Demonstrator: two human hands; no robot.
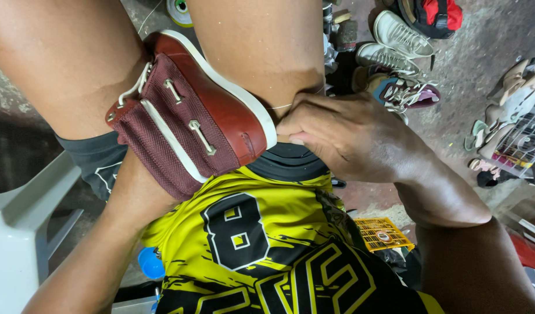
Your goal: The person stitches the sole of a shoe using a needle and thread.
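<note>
A maroon shoe (192,116) with a white sole edge and mesh side lies wedged between my bare thighs, toe pointing right. My left forearm (128,203) runs up under its heel, and the shoe hides my left hand. My right hand (349,136) is clenched against the toe, fingertips touching the sole edge. A thin pale thread (279,107) stretches from that fist across my thigh. I cannot see a needle. Below the shoe is my yellow and black jersey (267,232).
A white plastic chair (17,232) stands at the left. Several loose shoes (395,58) and a red and black bag (433,14) lie on the concrete floor at upper right. Sandals (511,116) are piled at the right, and a yellow mesh piece (383,232) sits beside my right arm.
</note>
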